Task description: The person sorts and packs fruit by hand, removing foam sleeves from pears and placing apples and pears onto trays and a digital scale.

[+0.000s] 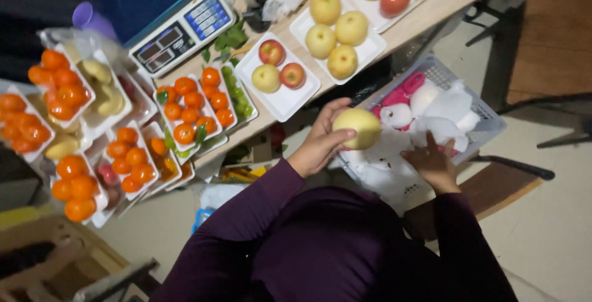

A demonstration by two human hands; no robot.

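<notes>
left hand [320, 145] is wrapped round a pale yellow pear [357, 127], thumb over the front, fingers behind — a firm cupped hold, mid-frame just right of centre. pear hangs in the air above the near edge of the basket [487, 120], not resting on anything. right hand [435, 165] is lower right, palm down, fingers spread in the white wraps [444, 111] inside the basket; can't tell if it's pinching one or just pressing on them. pink wraps [404, 92] sit at the basket's far side.

outward: table [431, 12] runs diagonally thru the upper half. white tray [283, 102] w/ 2 red apples and 1 yellow fruit is nearest the pear, up-left of it. tray w/ 4 pears [336, 37] beyond that, another tray w/ a red fruit at top centre. orange fruit trays [191, 108] stacked at left, scale [182, 28] upper left.

risks, as i judge them: pear is held one-handed over the gap between table and basket, so a slip would drop it to the floor or onto the basket rim → bruise. basket looks perched on a stool edge, and leaning on it w/ the right hand could tip it. stacked trays at left overhang and look easy to knock w/ an elbow.
</notes>
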